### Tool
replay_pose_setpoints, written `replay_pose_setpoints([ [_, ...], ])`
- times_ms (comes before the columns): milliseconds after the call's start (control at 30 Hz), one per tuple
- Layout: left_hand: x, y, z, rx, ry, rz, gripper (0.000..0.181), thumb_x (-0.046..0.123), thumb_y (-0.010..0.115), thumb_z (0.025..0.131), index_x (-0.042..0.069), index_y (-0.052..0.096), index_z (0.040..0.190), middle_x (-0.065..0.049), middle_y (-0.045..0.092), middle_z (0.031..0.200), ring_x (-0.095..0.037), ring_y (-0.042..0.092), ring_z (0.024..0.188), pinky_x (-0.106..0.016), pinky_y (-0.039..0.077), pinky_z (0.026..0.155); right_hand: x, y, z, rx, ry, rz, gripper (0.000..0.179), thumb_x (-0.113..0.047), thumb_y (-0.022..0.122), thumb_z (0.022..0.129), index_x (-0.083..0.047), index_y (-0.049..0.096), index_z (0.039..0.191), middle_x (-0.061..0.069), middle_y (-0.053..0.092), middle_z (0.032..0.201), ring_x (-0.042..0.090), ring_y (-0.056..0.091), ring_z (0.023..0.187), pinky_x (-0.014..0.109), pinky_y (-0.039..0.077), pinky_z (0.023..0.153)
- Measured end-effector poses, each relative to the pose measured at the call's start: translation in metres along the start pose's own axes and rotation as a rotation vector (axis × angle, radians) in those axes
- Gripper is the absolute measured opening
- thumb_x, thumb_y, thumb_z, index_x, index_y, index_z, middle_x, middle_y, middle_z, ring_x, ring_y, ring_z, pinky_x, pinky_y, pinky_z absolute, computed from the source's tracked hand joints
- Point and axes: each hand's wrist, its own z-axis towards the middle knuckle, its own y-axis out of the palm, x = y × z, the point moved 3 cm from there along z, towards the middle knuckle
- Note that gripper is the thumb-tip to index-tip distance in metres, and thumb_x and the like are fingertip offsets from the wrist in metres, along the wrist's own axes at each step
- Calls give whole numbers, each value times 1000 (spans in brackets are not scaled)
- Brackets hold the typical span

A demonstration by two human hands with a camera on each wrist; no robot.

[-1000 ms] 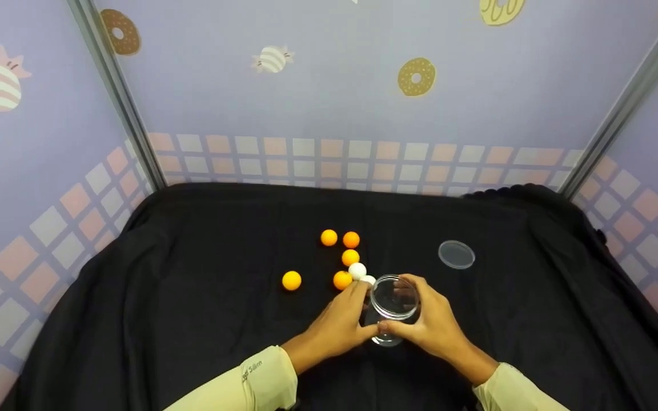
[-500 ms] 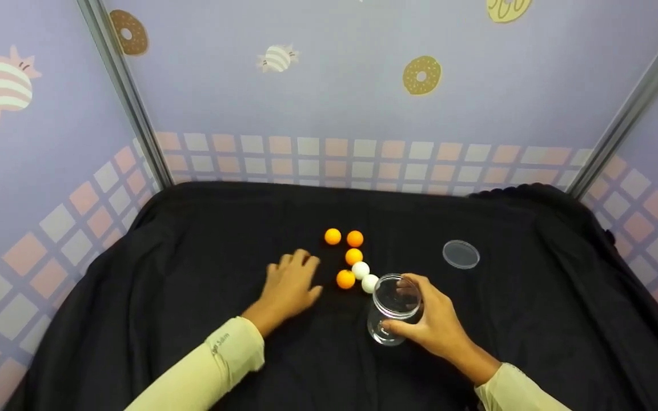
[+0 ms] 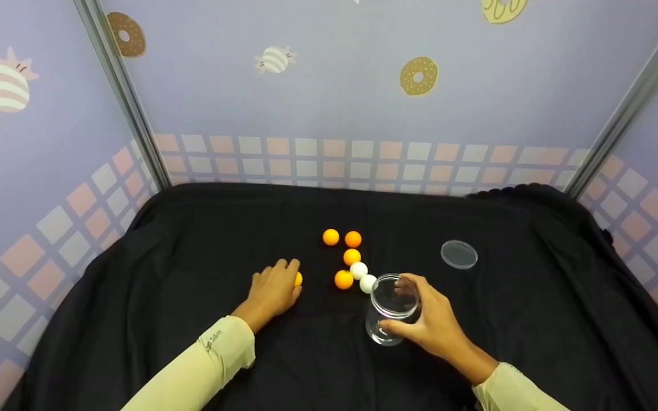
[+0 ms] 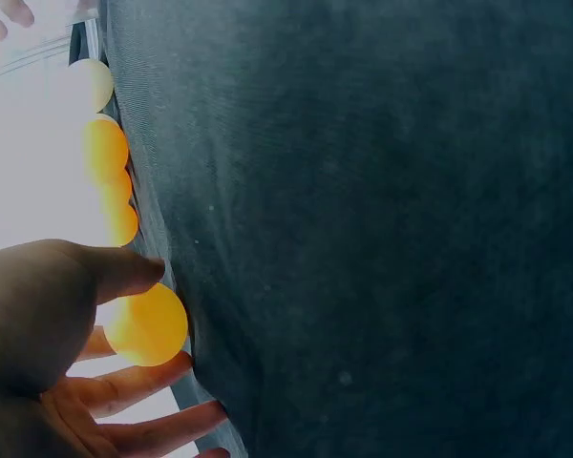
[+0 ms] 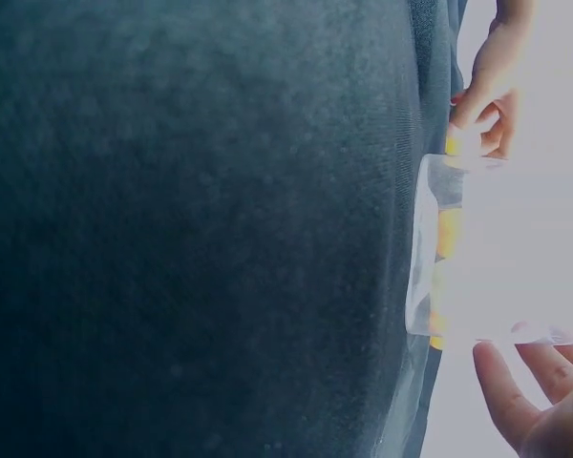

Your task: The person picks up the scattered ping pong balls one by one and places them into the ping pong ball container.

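In the head view my left hand (image 3: 275,290) is low over the black cloth, its fingers around an orange ping-pong ball (image 3: 298,279) that they partly cover. The left wrist view shows this ball (image 4: 147,324) between the thumb and the fingers, close to the cloth. My right hand (image 3: 434,319) grips a clear open-topped jar (image 3: 385,328) from its right side, thumb in front and fingers behind. The jar stands upright. Beside its left rim lie two white balls (image 3: 358,270), and several orange balls (image 3: 344,279) are grouped behind and left of them.
A clear round lid (image 3: 459,254) lies on the cloth at the right, beyond the jar. Black cloth (image 3: 220,228) covers the table. Patterned lilac walls (image 3: 340,103) stand at the back and both sides, with metal posts in the corners.
My left hand has left the jar, moved left and come down around the lone orange ball. My right hand keeps its grip on the jar, which stays in place.
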Motion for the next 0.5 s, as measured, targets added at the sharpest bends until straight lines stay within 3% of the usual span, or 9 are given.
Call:
replay_pose_setpoints([
  [133,0,-1,-1,24,22,18,40,29,73,94,12,58,127,-13,64,110,-36,67,91,-55,54,77,0,0,0,1,-2,3,92,-52,97,59,-12,58,132,4,75,112,11,71,105,36,57,91],
  [300,2,-4,-3,11,10,9,41,30,72,95,13,58,129,-12,64,112,-35,68,93,-55,53,79,0,0,0,-2,5,-4,93,-53,96,59,-12,57,133,2,75,112,10,71,105,36,57,92],
  [500,16,-18,-5,32,35,-15,43,32,72,95,13,58,131,-12,64,115,-34,68,93,-55,52,78,0,0,0,-3,6,6,93,-52,96,59,-12,57,133,1,74,114,10,70,106,35,58,91],
])
